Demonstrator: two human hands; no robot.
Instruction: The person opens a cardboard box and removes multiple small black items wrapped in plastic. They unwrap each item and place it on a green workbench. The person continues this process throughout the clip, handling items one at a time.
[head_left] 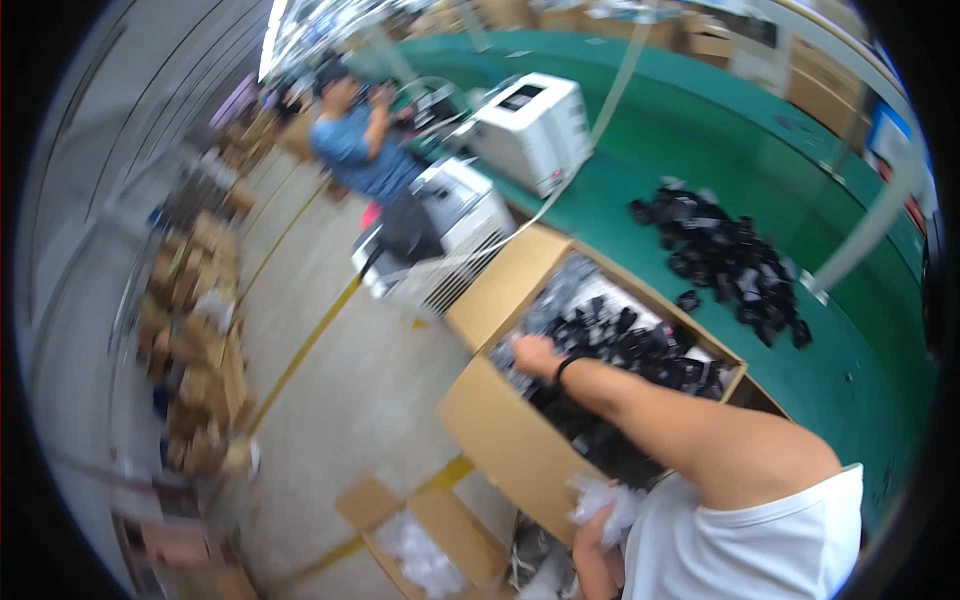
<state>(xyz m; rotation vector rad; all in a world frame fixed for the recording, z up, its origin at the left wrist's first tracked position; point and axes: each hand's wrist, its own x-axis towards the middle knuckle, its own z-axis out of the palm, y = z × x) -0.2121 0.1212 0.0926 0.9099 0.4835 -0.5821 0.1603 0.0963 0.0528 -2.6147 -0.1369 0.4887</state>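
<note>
My right hand (538, 357), with a black band on its wrist, reaches across into an open cardboard box (515, 440). Its fingers look closed, beside crumpled clear-grey plastic (565, 290) at the box's far end; blur hides what they grip. Many small black pieces (630, 340), some in clear wrapping, fill the box. Close to my white shirt, my left hand (592, 535) is closed on a crumpled clear plastic bag (606, 503); part of that hand is hidden.
A pile of black pieces (725, 255) lies on the green table (640, 160) to the right. White machines (535, 125) stand beyond the box, near a person in blue (355, 140). A smaller carton (465, 530) with clear plastic sits on the floor; stacked cartons (205, 330) line the left.
</note>
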